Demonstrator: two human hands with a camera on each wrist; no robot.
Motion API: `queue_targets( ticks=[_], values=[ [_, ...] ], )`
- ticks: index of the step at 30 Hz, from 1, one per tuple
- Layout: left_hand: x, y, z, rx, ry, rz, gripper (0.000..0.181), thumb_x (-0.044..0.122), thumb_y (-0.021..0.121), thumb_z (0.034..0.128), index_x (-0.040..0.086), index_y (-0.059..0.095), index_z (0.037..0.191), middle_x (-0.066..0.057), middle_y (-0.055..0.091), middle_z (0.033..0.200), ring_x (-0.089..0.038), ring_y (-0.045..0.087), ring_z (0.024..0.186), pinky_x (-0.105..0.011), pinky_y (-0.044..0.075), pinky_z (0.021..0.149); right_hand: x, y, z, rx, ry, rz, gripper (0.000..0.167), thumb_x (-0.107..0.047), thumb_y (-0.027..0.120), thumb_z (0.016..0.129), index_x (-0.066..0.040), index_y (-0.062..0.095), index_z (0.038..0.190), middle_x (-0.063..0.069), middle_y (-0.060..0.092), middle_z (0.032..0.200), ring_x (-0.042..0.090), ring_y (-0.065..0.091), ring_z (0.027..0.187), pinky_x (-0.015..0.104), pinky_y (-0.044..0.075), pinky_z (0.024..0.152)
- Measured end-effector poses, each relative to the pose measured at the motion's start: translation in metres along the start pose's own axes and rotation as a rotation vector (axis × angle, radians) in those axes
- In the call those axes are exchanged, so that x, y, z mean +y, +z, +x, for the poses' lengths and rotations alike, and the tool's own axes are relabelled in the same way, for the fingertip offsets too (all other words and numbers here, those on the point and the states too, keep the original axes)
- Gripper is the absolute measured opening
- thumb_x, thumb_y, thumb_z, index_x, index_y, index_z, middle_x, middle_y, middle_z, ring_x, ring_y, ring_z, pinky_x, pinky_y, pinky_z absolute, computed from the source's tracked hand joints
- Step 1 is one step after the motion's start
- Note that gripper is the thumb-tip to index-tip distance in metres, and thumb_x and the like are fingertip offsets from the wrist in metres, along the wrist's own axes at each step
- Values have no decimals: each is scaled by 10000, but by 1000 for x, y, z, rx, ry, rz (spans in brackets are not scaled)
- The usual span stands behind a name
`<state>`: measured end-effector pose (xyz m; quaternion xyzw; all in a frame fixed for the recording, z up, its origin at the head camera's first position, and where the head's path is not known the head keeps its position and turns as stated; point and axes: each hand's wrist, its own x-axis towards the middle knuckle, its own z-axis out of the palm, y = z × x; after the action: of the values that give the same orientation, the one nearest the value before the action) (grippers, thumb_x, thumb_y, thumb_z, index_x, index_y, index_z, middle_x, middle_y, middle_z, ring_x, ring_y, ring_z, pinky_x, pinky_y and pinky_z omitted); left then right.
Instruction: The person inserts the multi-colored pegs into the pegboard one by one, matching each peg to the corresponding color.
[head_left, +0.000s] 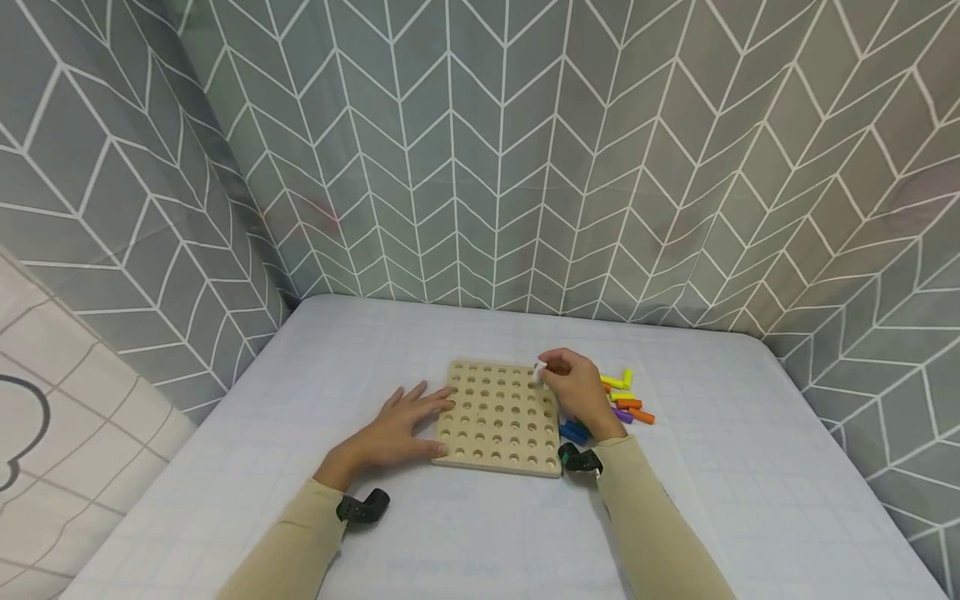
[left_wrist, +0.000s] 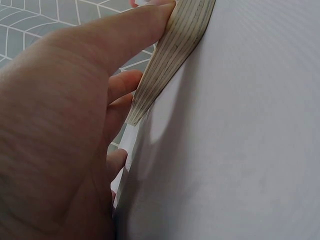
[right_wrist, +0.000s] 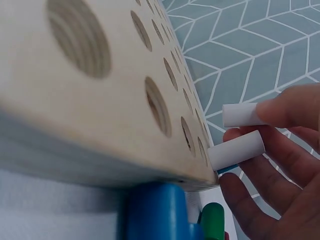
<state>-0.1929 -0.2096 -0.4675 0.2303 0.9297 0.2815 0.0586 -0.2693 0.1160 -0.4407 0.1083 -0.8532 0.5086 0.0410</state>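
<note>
Head view looks down from the near side; wrist views — close, left and right — face the curtain (head_left: 525, 167); all share the board (head_left: 491, 415).

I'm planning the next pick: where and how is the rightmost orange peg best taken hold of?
Probably pinch the rightmost orange peg across its rounded sides near its right end, coming from above and the right: it lies flat, that end juts out, and a purple peg and another orange peg crowd its left.
</note>
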Motion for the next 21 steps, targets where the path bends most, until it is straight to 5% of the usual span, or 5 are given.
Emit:
queue_targets(
  ticks=[10,16,21],
  values=[
    [-4,-6,0,37,22,1,750,583,698,846,244,501,1485,107,275,1628,-305,92,1530,-543,-43,1209,-6,1,3,-86,-57,-96,227,-182,695,944,-119,711,1161,52,721,1064,227,658,980,451,535,910],
    [2,3,3,-8,40,-1,763,613,668,864,247,474,1504,105,250,1637,-301,66,1533,-545,-39,1210,3,-6,-4,-59,-27,-136,215,-138,703,935,-108,718,1148,64,726,1064,224,655,958,446,540,898],
    [5,-1,-2,17,27,-14,745,568,703,855,219,503,1482,72,281,1630,-324,82,1529,-559,-36,1207,3,-3,-2,-78,-45,-120,236,-151,703,938,-97,710,1167,81,725,1083,245,657,985,464,537,913]
  ],
)
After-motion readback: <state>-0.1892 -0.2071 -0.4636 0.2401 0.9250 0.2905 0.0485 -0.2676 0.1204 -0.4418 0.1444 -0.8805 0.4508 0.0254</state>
